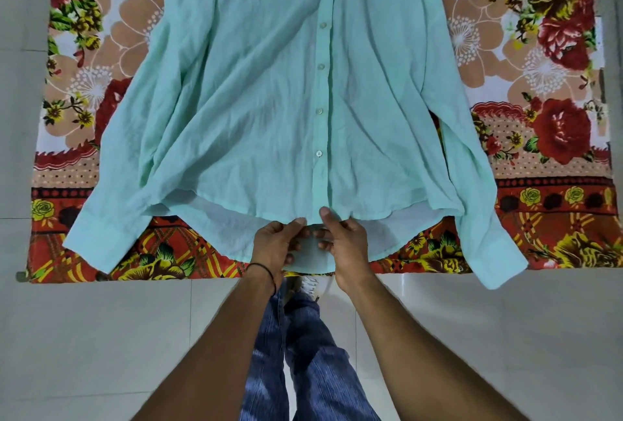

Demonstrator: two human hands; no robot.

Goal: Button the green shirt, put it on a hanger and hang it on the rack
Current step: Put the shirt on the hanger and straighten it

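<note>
The pale green shirt (256, 100) lies flat, front up, on a floral sheet, its collar at the far edge and its sleeves spread to both sides. Several white buttons run down its placket, which looks closed. My left hand (278, 243) and my right hand (342, 240) meet at the bottom hem, right below the placket. Both pinch the hem's front layer between thumb and fingers, with the back layer showing between them. No hanger or rack is in view.
The floral sheet (546, 124), red, peach and yellow, covers a bed or table whose near edge runs just under my hands. Pale floor tiles (101, 336) lie below it. My jeans and shoes show between my forearms.
</note>
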